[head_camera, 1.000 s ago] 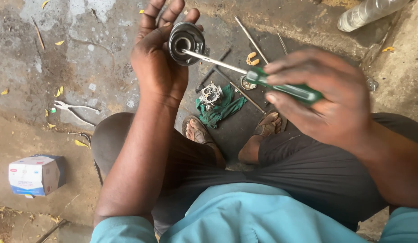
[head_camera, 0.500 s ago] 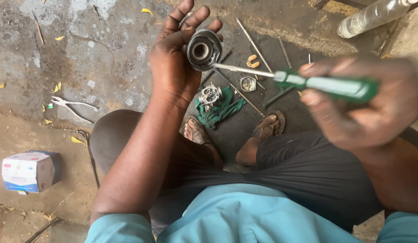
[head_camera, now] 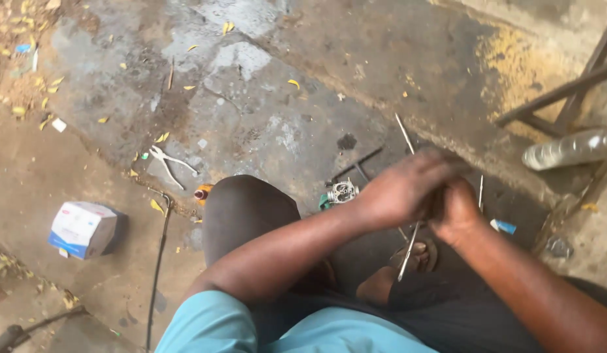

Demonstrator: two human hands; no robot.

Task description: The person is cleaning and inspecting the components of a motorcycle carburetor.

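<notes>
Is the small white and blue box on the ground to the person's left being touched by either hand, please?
No: the box sits alone on the ground, well apart from the left hand and right hand, which are clasped together.

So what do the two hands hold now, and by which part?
Left hand and right hand are clasped together over a thin metal rod, gripping its upper part. Anything else is hidden.

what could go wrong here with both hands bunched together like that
The left hand and right hand press close together over a thin metal rod that points down toward the sandalled foot; a slip might jab it. The small metal part on the ground could get kicked by the knee.
</notes>
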